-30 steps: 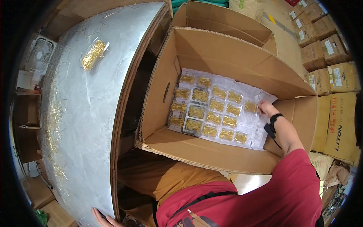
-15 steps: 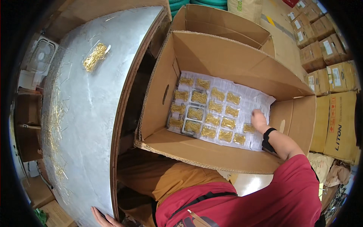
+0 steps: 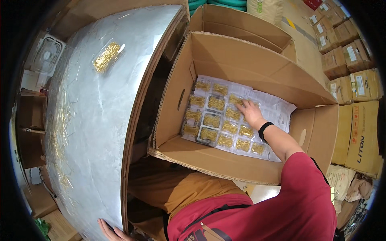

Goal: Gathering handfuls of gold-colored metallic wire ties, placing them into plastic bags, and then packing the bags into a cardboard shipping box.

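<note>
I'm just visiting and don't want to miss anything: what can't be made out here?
All in the head view:
Right hand: its own back hides whether it holds a packet.
Left hand: cut off by the lower edge.
Floor of the rear carton: hidden by the front carton.
Loose gold-coloured pieces on the table: too small and tangled to count.

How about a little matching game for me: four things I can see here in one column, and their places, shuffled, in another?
Things:
1. The right hand
2. The left hand
3. The white fan
4. The lone gold bundle

Places:
A. Lying on the grey tabletop, toward its far end
B. At the gold packets inside the open cardboard box
C. At the tabletop's near end, by the picture's lower edge
D. Beyond the tabletop's left side

Pairs: 1-B, 2-C, 3-D, 4-A
</note>
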Motion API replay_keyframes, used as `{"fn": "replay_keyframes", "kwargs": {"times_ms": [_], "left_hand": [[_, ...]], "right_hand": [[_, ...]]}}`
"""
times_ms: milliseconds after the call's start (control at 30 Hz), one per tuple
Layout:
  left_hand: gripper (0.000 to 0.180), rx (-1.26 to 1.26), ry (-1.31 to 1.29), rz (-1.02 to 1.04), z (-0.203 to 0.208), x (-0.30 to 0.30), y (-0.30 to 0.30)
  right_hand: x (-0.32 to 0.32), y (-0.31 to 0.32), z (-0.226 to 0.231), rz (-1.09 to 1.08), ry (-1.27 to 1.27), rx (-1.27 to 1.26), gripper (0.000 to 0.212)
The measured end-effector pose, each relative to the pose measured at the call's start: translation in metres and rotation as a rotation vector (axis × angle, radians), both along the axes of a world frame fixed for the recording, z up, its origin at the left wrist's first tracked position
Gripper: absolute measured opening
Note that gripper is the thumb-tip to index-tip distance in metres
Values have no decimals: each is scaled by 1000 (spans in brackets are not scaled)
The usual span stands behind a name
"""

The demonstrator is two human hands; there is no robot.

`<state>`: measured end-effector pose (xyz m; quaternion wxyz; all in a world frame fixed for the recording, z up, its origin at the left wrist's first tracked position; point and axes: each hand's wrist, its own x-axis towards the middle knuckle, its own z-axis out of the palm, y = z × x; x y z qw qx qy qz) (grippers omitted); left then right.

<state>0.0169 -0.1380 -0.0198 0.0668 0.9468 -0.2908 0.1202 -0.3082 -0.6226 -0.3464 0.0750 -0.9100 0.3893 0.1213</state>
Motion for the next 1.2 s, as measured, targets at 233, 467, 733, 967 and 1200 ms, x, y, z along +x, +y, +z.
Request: {"fn": "replay_keyframes", "kwargs": {"times_ms": [233, 467, 733, 967, 1200], "left_hand": [[49, 7, -26, -36, -1, 2, -1], [48, 13, -20, -29, 1, 0, -4], [50, 9, -28, -50, -1, 2, -2], [51, 12, -26, -50, -1, 1, 0], [51, 16, -14, -25, -1, 2, 2]], "right_hand": [[-1, -6, -4, 65, 18, -98, 62], [1, -13, 2, 97, 66, -119, 65], [-4, -14, -1, 146, -18, -183, 59], [-45, -23, -34, -473, -362, -176, 50], [-77, -59, -91, -1281, -798, 496, 25]]}}
